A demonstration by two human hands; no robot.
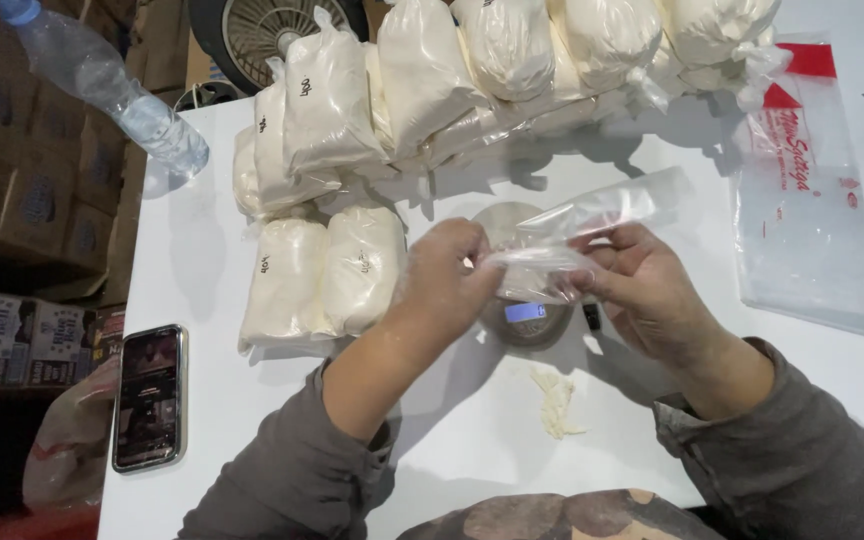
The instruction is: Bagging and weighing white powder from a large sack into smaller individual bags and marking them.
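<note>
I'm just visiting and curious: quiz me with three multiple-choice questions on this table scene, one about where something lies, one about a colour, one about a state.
1. Where does the phone lie?
A. Near the table's left edge
B. On top of the filled bags
C. Under the scale

2. What colour is the powder in the tied bags?
A. Bright green
B. Off-white
C. Black

3. What state is the clear bag held by the left hand and right hand?
A. Full and knotted
B. Empty
C. Half full of water

Answers: 1 A, it lies flat by the left edge of the table; 2 B, every filled bag looks creamy white; 3 B, the bag is see-through with nothing inside.
</note>
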